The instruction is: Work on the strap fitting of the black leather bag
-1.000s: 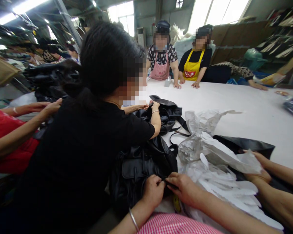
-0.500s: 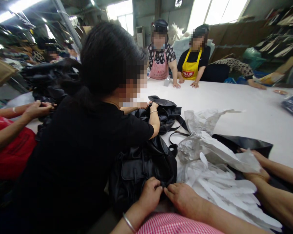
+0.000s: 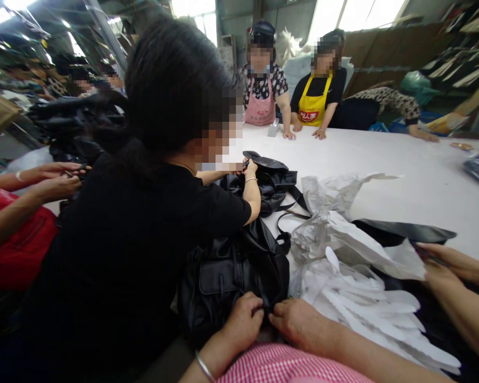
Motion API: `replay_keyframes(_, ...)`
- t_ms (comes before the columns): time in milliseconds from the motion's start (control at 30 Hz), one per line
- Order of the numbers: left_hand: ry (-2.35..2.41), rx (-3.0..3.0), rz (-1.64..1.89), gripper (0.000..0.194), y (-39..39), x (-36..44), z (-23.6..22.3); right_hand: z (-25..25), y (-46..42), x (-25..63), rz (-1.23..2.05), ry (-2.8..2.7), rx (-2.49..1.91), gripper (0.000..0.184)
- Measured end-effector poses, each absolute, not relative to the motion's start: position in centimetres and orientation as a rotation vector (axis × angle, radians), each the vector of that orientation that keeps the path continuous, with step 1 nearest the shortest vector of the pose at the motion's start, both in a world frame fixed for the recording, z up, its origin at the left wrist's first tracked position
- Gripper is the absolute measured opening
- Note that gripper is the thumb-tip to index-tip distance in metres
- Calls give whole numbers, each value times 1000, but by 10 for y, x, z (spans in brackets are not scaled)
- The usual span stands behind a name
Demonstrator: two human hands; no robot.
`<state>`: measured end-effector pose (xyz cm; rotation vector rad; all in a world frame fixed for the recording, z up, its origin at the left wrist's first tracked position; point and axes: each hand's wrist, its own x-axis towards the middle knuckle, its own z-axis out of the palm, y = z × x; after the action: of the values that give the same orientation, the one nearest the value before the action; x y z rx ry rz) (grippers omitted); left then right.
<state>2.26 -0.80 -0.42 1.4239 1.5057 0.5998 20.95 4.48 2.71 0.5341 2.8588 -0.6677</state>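
Note:
A black leather backpack (image 3: 231, 276) lies on the white table edge right in front of me. My left hand (image 3: 241, 322), with a silver bangle on the wrist, pinches the bag's lower edge with curled fingers. My right hand (image 3: 297, 322) meets it there, fingers closed on the same black edge. A pile of crumpled white stuffing paper (image 3: 355, 266) lies just right of the bag.
A person in a black shirt (image 3: 135, 255) leans in at my left, handling another black bag (image 3: 271, 181). A co-worker's hands (image 3: 443, 266) rest on paper at right. Two people in aprons stand at the far side of the white table (image 3: 403, 165). Arms in red (image 3: 24, 223) reach in from the left.
My hands have stayed pinched on the bag's edge, shifting slightly lower. The co-worker's hands at right have drawn back to the right. The arms at left pulled together over a dark bag.

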Motion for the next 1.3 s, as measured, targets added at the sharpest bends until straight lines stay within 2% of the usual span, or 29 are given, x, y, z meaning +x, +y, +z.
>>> replay_keyframes(167,1559,1429,585,17,-7,24,-9,32,43,211,-776,2831,643,21)
replay_keyframes(267,1563,1440,595,22,-7,23,-6,35,46,212,-968,2810,717,28)
replay_keyframes(400,1532,1506,568,31,-16,12,9,39,60,211,-1342,2691,1197,35)
replay_keyframes(533,1671,1613,682,30,-37,-11,21,38,71,207,-1629,2270,1593,34)
replay_keyframes(667,2009,1429,877,27,-61,-35,15,34,68,200,-1550,2329,1518,29)
replay_keyframes(833,2255,1331,811,31,-82,-47,8,23,58,189,-1515,2378,1425,45)
replay_keyframes(900,2313,1353,722,32,-86,-46,11,16,55,188,-1583,2339,1442,49)
replay_keyframes(1000,2312,1363,574,28,-88,-42,18,4,54,190,-1793,2244,1468,47)
replay_keyframes(1133,2314,1341,489,32,-82,-37,22,-6,52,193,-2068,2069,1458,45)
replay_keyframes(1300,2361,1344,435,43,-73,-38,12,-6,50,193,-2110,2023,1495,43)
